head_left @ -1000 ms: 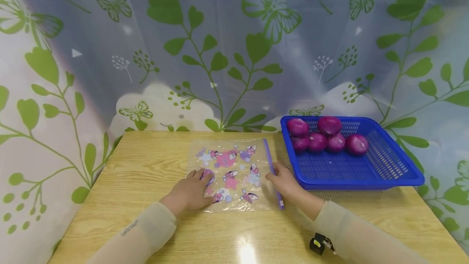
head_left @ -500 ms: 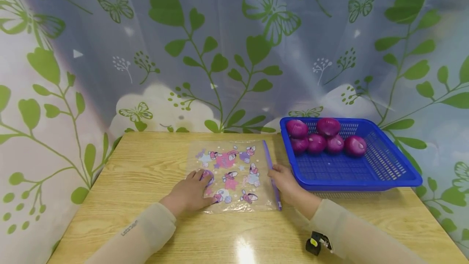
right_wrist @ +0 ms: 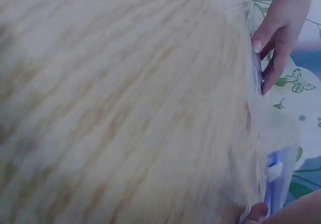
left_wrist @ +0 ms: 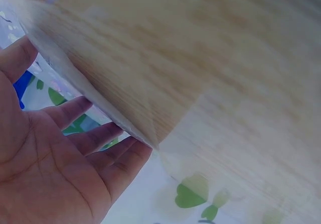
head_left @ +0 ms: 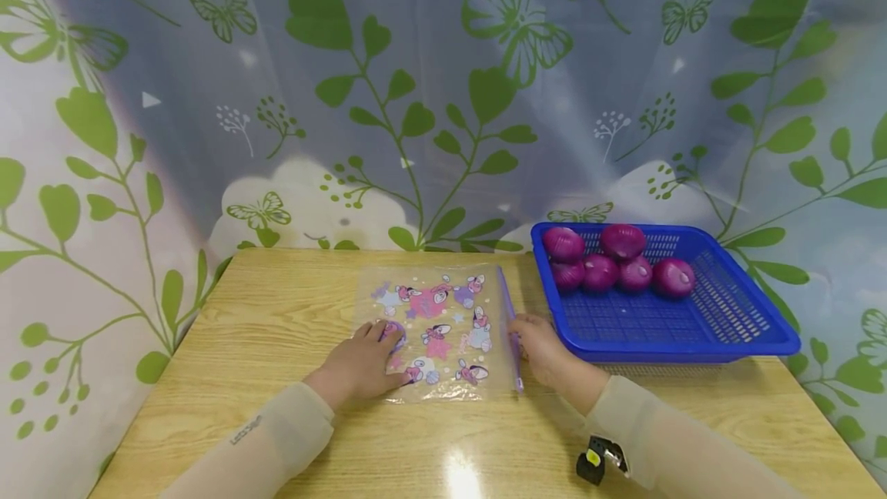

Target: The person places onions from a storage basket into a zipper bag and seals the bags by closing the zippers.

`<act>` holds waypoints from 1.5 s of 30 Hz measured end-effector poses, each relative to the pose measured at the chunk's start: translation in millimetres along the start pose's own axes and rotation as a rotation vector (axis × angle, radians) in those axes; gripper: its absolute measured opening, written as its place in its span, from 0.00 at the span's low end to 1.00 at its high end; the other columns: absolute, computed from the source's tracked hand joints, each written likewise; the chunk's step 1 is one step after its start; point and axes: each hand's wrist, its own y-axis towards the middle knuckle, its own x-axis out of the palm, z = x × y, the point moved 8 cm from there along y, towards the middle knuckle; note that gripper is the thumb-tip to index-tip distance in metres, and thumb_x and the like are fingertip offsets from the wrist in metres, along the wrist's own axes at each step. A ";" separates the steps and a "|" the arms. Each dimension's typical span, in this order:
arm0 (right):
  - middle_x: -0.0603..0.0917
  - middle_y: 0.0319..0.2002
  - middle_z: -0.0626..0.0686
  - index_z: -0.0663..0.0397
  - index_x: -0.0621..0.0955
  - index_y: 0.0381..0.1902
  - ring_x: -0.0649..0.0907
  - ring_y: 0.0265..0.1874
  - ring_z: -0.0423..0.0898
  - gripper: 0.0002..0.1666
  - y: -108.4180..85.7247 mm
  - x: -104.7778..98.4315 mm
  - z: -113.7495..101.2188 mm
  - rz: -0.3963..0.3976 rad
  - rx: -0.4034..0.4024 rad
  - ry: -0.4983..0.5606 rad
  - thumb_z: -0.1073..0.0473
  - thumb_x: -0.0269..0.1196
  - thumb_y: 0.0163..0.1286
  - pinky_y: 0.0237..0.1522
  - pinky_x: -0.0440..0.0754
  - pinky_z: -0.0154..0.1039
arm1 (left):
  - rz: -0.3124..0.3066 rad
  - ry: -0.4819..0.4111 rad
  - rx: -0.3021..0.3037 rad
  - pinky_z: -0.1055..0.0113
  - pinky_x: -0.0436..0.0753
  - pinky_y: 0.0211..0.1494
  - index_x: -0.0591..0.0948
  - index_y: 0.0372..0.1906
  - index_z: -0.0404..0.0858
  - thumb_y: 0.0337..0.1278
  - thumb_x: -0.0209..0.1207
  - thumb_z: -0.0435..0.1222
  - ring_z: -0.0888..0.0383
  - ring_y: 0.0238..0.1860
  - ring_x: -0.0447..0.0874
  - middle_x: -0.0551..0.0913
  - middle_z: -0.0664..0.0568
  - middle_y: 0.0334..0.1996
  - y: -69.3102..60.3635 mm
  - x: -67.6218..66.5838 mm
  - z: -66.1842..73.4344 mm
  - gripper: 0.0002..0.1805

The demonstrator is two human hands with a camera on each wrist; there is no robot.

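Observation:
A clear plastic zip bag (head_left: 453, 333) printed with cartoon figures and stars lies flat on the wooden table. Its purple zip strip (head_left: 508, 297) runs along the right side. My left hand (head_left: 360, 360) rests on the bag's left part with its fingers spread and fairly straight, as the left wrist view also shows. My right hand (head_left: 550, 349) pinches the zip strip about midway along, its fingertips partly hidden beneath the edge. In the right wrist view a whitish slider (right_wrist: 275, 171) sits on the strip near the right thumb (right_wrist: 257, 213).
A blue plastic basket (head_left: 665, 346) stands on the right, close beside my right hand. Several purple onions (head_left: 674, 277) are grouped at its back left. The wooden table (head_left: 291, 283) ends at a leaf-patterned curtain (head_left: 416, 98). A small black device (head_left: 591, 462) hangs by the right cuff.
The right fingers have closed on the zip strip, and its lower end has shifted slightly left, tilting the strip. The left hand has stayed in place on the bag.

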 end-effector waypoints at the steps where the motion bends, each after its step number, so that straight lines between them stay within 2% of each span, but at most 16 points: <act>1: 0.76 0.40 0.55 0.77 0.68 0.58 0.74 0.34 0.44 0.23 0.1 0.1 -0.2 -0.004 -0.004 0.002 0.69 0.50 0.67 0.38 0.72 0.35 | 0.000 -0.001 -0.001 0.40 0.64 0.71 0.64 0.75 0.38 0.63 0.59 0.59 0.33 0.74 0.55 0.58 0.34 0.75 0.1 -0.1 -0.2 0.44; 5: 0.77 0.46 0.61 0.77 0.66 0.63 0.77 0.40 0.48 0.25 -0.5 1.9 -1.6 -0.031 -0.005 0.013 0.68 0.46 0.71 0.42 0.76 0.39 | 0.000 -0.005 -0.004 0.40 0.64 0.71 0.64 0.75 0.38 0.63 0.59 0.59 0.33 0.74 0.55 0.58 0.34 0.75 0.5 -0.3 -0.8 0.44; 9: 0.75 0.54 0.66 0.75 0.61 0.69 0.79 0.45 0.51 0.28 0.3 4.6 -3.5 -0.055 -0.006 0.067 0.68 0.42 0.74 0.46 0.78 0.45 | 0.001 0.001 -0.003 0.39 0.65 0.71 0.64 0.75 0.38 0.63 0.59 0.59 0.33 0.74 0.55 0.58 0.34 0.75 1.1 0.0 -1.7 0.44; 16: 0.73 0.57 0.72 0.80 0.61 0.68 0.78 0.47 0.53 0.27 4.8 4.9 -7.7 -0.014 -0.066 0.134 0.68 0.42 0.76 0.48 0.79 0.44 | -0.004 0.016 0.009 0.39 0.65 0.71 0.63 0.76 0.38 0.64 0.58 0.60 0.33 0.74 0.54 0.57 0.35 0.75 3.1 3.8 -2.9 0.44; 19: 0.77 0.52 0.70 0.81 0.65 0.65 0.80 0.44 0.52 0.25 5.2 6.5 -9.2 0.015 -0.073 0.175 0.68 0.44 0.76 0.46 0.80 0.43 | -0.002 0.021 0.009 0.40 0.64 0.71 0.63 0.76 0.39 0.64 0.58 0.60 0.33 0.74 0.54 0.57 0.35 0.75 3.7 3.8 -3.2 0.44; 22: 0.81 0.42 0.63 0.79 0.69 0.61 0.81 0.37 0.49 0.22 6.1 10.8 -11.8 0.041 -0.061 0.214 0.67 0.47 0.75 0.41 0.82 0.42 | 0.001 0.019 0.008 0.39 0.65 0.71 0.63 0.76 0.39 0.64 0.58 0.60 0.33 0.74 0.54 0.58 0.35 0.75 4.2 3.8 -4.2 0.44; 24: 0.80 0.38 0.59 0.77 0.69 0.59 0.81 0.35 0.47 0.20 7.1 14.2 -13.7 0.057 -0.049 0.234 0.66 0.48 0.75 0.39 0.82 0.42 | 0.003 0.018 0.007 0.39 0.65 0.71 0.63 0.76 0.39 0.64 0.57 0.61 0.33 0.74 0.54 0.57 0.35 0.75 4.4 3.9 -4.5 0.44; 29: 0.75 0.46 0.61 0.75 0.66 0.62 0.79 0.40 0.48 0.22 7.1 22.0 -18.5 0.040 -0.030 0.289 0.64 0.46 0.77 0.45 0.81 0.44 | -0.001 0.023 0.006 0.38 0.64 0.71 0.62 0.76 0.39 0.64 0.57 0.61 0.33 0.75 0.54 0.57 0.35 0.76 4.1 4.8 -4.6 0.44; 32: 0.75 0.46 0.60 0.75 0.67 0.61 0.79 0.40 0.48 0.21 6.2 24.4 -22.3 0.019 -0.027 0.301 0.63 0.46 0.78 0.44 0.81 0.42 | -0.001 0.031 0.004 0.38 0.64 0.70 0.63 0.76 0.40 0.64 0.57 0.60 0.33 0.75 0.54 0.57 0.35 0.76 3.4 4.6 -4.7 0.44; 38: 0.78 0.38 0.54 0.70 0.70 0.55 0.79 0.35 0.44 0.16 7.0 23.6 -28.9 0.010 -0.028 0.246 0.63 0.50 0.77 0.37 0.81 0.37 | 0.002 0.032 0.009 0.39 0.64 0.71 0.63 0.76 0.39 0.64 0.57 0.61 0.33 0.74 0.54 0.57 0.35 0.76 2.2 2.9 -2.6 0.45; 45: 0.80 0.34 0.53 0.69 0.74 0.51 0.81 0.31 0.44 0.13 5.6 25.6 -34.0 -0.024 -0.025 0.147 0.63 0.55 0.75 0.32 0.81 0.36 | 0.001 0.013 0.006 0.38 0.64 0.71 0.63 0.76 0.38 0.64 0.57 0.60 0.32 0.74 0.54 0.57 0.34 0.75 2.3 2.5 -2.8 0.44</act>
